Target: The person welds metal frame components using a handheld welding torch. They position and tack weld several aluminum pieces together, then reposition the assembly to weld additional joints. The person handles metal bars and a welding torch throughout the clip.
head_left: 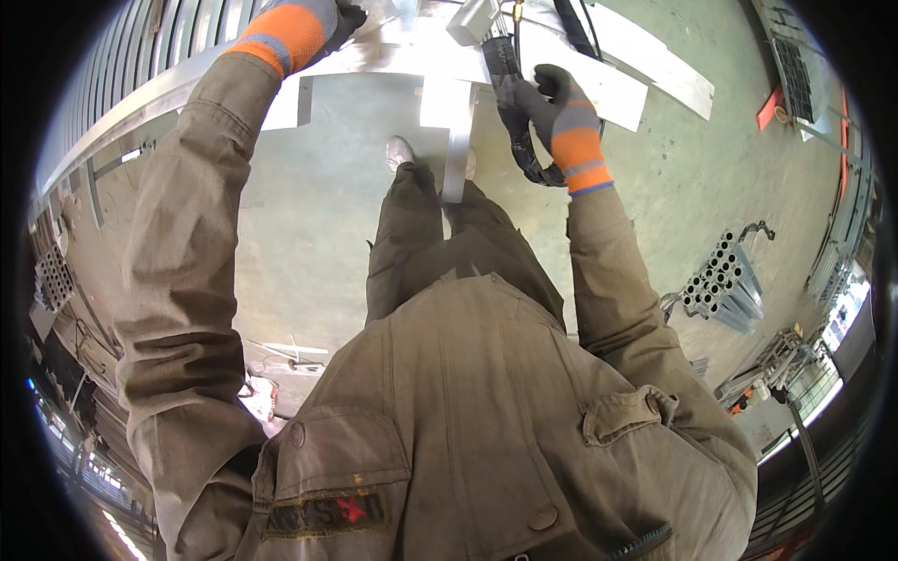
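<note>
At the top left, my left hand, in an orange and grey knit glove with dark fingertips, is over the bright metal workpiece. Its fingers look curled together, but the upper edge of the picture cuts them off and what they hold is hidden. On the right, my right hand, gloved alike, is closed about a black tape-wrapped hose. The hose curves down in a loop below the hand. Its upper end has a ribbed black part and a brass fitting, beside a blocky silver metal piece.
Pale flat plates stick out at the upper right. A narrow metal bar points toward my legs. Slatted metal lines the upper left. On the green floor to the right stands a bundle of round tubes; a metal rack is farther off.
</note>
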Demonstrator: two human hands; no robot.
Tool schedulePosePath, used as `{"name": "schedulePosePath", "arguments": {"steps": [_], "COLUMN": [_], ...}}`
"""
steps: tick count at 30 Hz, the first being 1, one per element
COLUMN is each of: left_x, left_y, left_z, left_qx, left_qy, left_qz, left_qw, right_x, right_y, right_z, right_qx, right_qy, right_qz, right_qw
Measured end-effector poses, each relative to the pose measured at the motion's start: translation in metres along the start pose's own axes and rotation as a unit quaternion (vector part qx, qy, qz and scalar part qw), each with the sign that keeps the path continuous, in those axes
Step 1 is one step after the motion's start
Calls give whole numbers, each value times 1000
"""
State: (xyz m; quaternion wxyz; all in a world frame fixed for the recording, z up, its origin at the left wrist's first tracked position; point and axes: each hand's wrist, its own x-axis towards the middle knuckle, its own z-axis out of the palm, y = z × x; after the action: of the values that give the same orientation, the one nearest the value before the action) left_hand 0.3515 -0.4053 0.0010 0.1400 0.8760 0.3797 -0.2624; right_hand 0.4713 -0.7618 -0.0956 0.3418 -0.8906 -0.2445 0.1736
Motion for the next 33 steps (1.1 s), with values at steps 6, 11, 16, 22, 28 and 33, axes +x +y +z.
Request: {"name": "schedulePosePath", "arguments": {"steps": [6,11,16,22,28,33], "left_x": [21,-17,-46,-39,-37,-23], "left_y": [-18,-20,-19,1,14,16], "left_z": [18,14,11,10,0,-19], "left_qx": [-42,-95,-99,-41,-53,25], "left_qy": [42,71,98,83,22,29], "left_qz": [85,96,81,78,71,130], "left_qw": [995,988,987,993,996,991], "right_x": [30,32,36,35,35,34], "right_y": [-23,-38,-43,-40,-38,-51], "right_z": [14,12,22,29,30,27], "right_qx": [-27,-115,-115,-131,-146,-166], "right_qy": [-86,-80,-83,-51,-35,-54], "right_qz": [25,22,2,-22,-47,23], "right_qw": [996,990,990,990,988,984]}}
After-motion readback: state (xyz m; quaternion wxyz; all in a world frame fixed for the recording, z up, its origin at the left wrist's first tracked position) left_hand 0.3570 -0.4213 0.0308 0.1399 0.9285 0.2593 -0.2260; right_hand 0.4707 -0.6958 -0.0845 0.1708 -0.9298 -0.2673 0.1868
